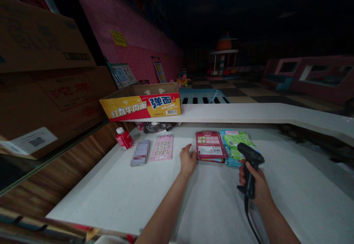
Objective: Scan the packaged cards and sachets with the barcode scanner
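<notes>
My right hand (257, 183) is wrapped round the handle of a black barcode scanner (250, 163), whose head points forward and left over the counter. Beside a dark red flat package (210, 145) with a barcode label, my left hand (188, 159) rests at the package's left edge, fingers apart and holding nothing. Whether its thumb touches the package I cannot tell. More packs lie partly hidden under the red one. Right of it are green and blue packets (235, 139), partly covered by the scanner. A pink sheet pack (163, 148) lies to the left of my left hand.
On the white counter (124, 196), a red bottle (123, 138) stands at the left by a blurred grey item (141, 152). A yellow-red carton (143, 102) sits on the raised ledge (235, 113). Large cardboard boxes (47, 89) are stacked at left. The scanner's cable (247, 214) hangs towards me.
</notes>
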Available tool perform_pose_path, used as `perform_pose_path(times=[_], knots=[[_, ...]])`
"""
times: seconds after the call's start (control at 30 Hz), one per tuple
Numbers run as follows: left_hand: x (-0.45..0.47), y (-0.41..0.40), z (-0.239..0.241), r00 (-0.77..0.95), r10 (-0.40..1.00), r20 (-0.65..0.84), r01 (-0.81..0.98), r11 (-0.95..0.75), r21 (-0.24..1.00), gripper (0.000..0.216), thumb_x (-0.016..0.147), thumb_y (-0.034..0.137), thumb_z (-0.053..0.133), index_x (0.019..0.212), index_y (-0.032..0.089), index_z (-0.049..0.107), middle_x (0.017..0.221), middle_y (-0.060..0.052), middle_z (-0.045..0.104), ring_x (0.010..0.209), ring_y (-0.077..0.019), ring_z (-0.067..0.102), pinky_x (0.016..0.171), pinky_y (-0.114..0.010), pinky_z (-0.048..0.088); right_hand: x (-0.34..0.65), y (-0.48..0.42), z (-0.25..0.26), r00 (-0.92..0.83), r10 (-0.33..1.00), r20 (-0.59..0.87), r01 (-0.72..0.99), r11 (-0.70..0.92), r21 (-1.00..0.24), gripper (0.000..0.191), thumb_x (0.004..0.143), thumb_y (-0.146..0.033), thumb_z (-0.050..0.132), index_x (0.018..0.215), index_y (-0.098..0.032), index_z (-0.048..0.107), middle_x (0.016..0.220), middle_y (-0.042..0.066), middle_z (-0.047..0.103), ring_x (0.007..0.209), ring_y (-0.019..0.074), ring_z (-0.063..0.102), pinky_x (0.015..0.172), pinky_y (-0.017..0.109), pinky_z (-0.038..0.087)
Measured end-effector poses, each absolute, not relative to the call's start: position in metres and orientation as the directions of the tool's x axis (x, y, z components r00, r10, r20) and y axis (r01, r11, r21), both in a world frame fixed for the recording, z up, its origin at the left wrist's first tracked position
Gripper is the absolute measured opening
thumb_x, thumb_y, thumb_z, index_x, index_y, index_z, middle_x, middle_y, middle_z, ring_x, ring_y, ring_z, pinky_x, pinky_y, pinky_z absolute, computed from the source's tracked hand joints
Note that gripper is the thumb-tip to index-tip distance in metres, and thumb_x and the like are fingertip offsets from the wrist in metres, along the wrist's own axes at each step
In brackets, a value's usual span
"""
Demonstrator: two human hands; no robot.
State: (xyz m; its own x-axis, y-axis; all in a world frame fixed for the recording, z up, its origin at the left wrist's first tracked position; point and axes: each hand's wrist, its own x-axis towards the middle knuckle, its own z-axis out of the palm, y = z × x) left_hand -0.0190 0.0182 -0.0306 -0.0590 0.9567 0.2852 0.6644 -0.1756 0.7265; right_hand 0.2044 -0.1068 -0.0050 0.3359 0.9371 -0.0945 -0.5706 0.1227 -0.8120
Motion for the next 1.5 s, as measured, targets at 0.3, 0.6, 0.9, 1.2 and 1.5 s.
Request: perform_pose_path(times=[0.3,0.6,0.9,1.2,1.5], knots=[[-0.094,0.015,-0.002,-0.323,0.919,0.224,0.93,0.264,0.258,0.054,0.09,0.029,0.047,0.14,0.007,0.045,0.144,-0.026,0.045,0.139,-0.0371,0.034,0.112,-0.051,0.027,0.204,-0.111,-0.004,0.325,0.937,-0.131,-0.585,0.09,-0.806,0.037,0.06,-0.042,0.086,0.081,-0.02,0.066,0.051,-0.004,0.057,0.036,0.0095,0.047,0.032,0.019,0.038],[-0.105,0.009,-0.006,-0.305,0.95,0.073,0.938,0.286,0.196,0.043,0.089,0.04,0.052,0.127,0.021,0.059,0.148,-0.021,0.043,0.141,-0.0398,0.032,0.107,-0.055,0.028,0.206,-0.11,-0.01,0.33,0.932,-0.152,-0.574,0.071,-0.816,0.037,0.059,-0.042,0.087,0.08,-0.02,0.065,0.051,-0.003,0.057,0.037,0.01,0.047,0.032,0.019,0.039],[-0.103,0.006,0.019,-0.372,0.926,0.058,0.915,0.355,0.191,0.081,0.068,0.052,0.075,0.133,0.013,0.046,0.125,-0.025,0.055,0.118,-0.0384,0.049,0.09,-0.046,0.042,0.209,-0.109,-0.015,0.316,0.934,-0.164,-0.578,0.053,-0.814,0.037,0.061,-0.041,0.086,0.082,-0.02,0.065,0.051,-0.003,0.057,0.037,0.0103,0.047,0.033,0.02,0.039],[-0.108,0.019,0.023,-0.405,0.912,-0.059,0.902,0.409,0.138,0.095,0.052,0.06,0.081,0.128,0.011,0.051,0.132,-0.028,0.048,0.126,-0.0418,0.043,0.095,-0.05,0.04,0.206,-0.11,-0.011,0.312,0.935,-0.17,-0.582,0.047,-0.812,0.041,0.057,-0.043,0.088,0.082,-0.02,0.066,0.051,-0.004,0.057,0.037,0.0098,0.047,0.033,0.019,0.039],[-0.125,0.016,0.018,-0.424,0.902,-0.075,0.8,0.413,0.435,0.062,0.06,0.042,0.082,0.107,0.015,0.054,0.121,-0.021,0.06,0.116,-0.0343,0.058,0.09,-0.04,0.048,0.206,-0.109,-0.012,0.303,0.94,-0.154,-0.585,0.056,-0.809,0.037,0.061,-0.042,0.086,0.083,-0.02,0.066,0.051,-0.004,0.058,0.037,0.0097,0.048,0.033,0.019,0.039]])
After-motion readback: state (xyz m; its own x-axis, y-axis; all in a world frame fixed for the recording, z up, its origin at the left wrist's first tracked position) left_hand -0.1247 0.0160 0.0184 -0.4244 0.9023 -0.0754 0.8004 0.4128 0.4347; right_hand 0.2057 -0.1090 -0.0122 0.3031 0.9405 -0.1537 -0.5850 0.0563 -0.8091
